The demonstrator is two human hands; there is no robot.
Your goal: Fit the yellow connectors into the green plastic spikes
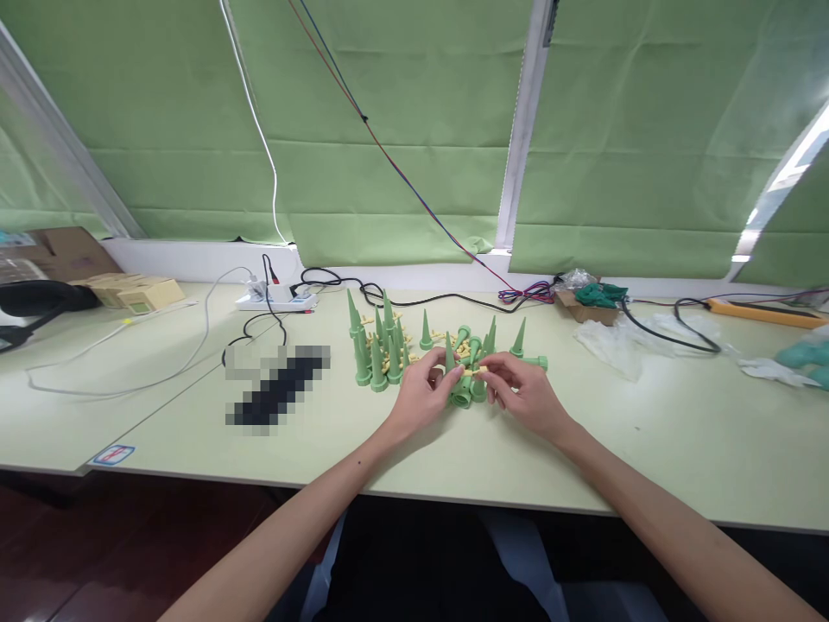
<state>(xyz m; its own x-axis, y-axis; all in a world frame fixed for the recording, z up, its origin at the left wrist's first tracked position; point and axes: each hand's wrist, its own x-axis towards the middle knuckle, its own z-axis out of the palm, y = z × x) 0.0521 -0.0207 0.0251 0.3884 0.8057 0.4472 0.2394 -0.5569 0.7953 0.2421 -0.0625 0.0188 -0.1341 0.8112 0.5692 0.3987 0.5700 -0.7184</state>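
My left hand (424,387) is closed round a green cone (449,352) whose tip points up. Between the thumb and fingers of my right hand (524,390) is a small yellow piece (479,371), held against the cone's side. Several green cones (379,367) stand upright in a group left of my hands. Around and behind my hands lie more green cones, some on their sides, such as the one at the right (536,363). Small yellow pieces (440,337) are scattered among them.
The pale table (414,466) has its front edge near me. A power strip (278,302) with cables is at the back left. Yellowish boxes (152,294) sit far left. A small carton (588,308), plastic bags (609,345) and an orange-edged tool (768,313) lie at right.
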